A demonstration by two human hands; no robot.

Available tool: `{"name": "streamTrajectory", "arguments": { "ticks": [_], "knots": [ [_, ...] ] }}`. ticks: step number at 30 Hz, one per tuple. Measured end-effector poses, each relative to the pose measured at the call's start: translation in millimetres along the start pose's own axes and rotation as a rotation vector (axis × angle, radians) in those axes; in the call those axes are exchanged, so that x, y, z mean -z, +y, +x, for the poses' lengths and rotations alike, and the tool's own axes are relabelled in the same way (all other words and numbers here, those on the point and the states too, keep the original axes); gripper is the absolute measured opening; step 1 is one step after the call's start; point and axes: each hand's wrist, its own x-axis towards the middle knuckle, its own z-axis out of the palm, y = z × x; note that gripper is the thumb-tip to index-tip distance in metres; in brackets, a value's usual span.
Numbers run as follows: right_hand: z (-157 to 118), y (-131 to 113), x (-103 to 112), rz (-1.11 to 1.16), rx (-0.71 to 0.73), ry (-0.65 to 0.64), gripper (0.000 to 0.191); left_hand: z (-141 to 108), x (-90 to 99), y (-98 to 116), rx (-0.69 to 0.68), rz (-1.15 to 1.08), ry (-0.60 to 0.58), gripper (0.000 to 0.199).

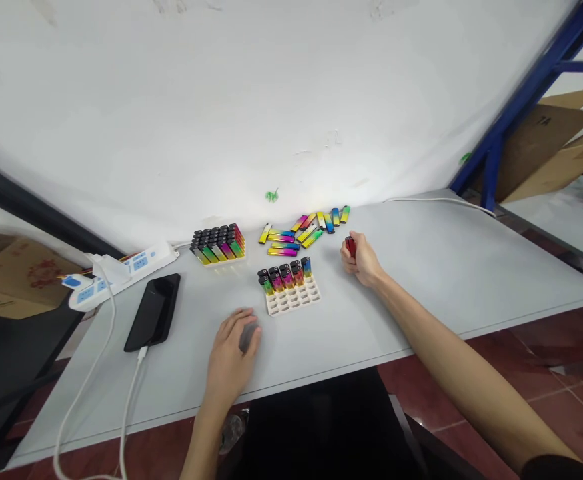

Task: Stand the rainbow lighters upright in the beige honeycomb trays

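My right hand (365, 261) is closed around a red lighter (350, 247), held over the table to the right of a white slotted tray (294, 303). Several multicoloured lighters with black tops (287, 275) stand upright in the tray's far rows; its near slots show bare. Left of this tray, my left hand (231, 350) rests on the table, fingers slightly curved and thumb apart, holding nothing. Behind the tray, several loose shiny lighters (311, 237) lie scattered near the wall. A second tray (226, 262), packed with upright lighters (219, 243), stands farther left.
A black phone (152, 313) lies at the left with a white charging cable (130, 393) plugged in. Beyond it is a white power strip (141, 261). A blue metal frame (494, 160) and cardboard boxes (541, 143) stand at the right. The table's front edge is close to me.
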Motion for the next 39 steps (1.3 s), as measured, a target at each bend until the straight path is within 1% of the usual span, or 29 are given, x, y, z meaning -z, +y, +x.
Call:
{"name": "streamTrajectory", "arguments": {
  "ticks": [8, 14, 20, 25, 28, 30, 34, 37, 39],
  "knots": [
    [-2, -1, -1, 0.005, -0.003, 0.007, 0.044, 0, 0.9, 1, -0.006, 0.015, -0.002, 0.024],
    [-2, 1, -3, -0.011, 0.006, -0.011, 0.050, 1, 0.2, 1, -0.014, 0.011, 0.006, 0.023],
    [-1, 2, 0, -0.009, -0.002, -0.024, 0.041, 0, 0.4, 1, -0.016, 0.001, 0.002, 0.023],
    [-1, 3, 0, -0.034, 0.003, -0.035, 0.041, 0, 0.2, 1, -0.007, -0.005, 0.001, 0.023],
    [1, 7, 1, -0.074, 0.038, -0.047, 0.042, 0, 0.2, 2, -0.005, -0.007, -0.002, 0.021],
    [3, 11, 0, -0.107, 0.088, -0.058, 0.042, 0, 0.5, 3, -0.005, -0.009, 0.002, 0.021],
    [1, 14, -3, -0.224, 0.229, -0.096, 0.030, -1, 1.2, 3, 0.000, -0.005, -0.006, 0.022],
    [-6, 9, -6, -0.347, 0.276, -0.166, 0.028, -1, 1.2, 4, 0.009, -0.002, -0.008, 0.023],
    [-10, 6, -8, -0.347, 0.270, -0.246, 0.030, -1, 0.9, 4, 0.009, -0.001, -0.005, 0.022]
  ]
}}
